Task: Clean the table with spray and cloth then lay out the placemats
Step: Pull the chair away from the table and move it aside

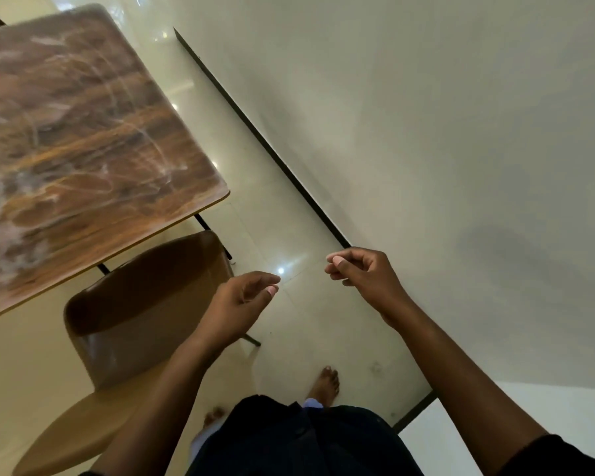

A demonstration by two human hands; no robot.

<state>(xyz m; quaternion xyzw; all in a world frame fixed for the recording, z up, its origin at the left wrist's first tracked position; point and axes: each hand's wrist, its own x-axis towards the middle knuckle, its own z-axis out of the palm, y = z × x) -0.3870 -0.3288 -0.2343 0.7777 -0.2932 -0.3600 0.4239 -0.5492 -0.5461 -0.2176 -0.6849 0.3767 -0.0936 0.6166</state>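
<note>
both hands hang empty over the floor (289, 218), fingers loosely curled: left hand (239, 307) near the chair (134, 304), right hand (364, 276) by the wall (426, 132). the table (83, 149) lies up-left, apart from both.

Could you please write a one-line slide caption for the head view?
Both empty hands, left and right, hang loosely curled beside the marble-patterned table and brown chair.

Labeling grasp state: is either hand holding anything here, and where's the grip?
Nothing is held. The left hand and the right hand hang loosely curled in the air, away from the table.
</note>
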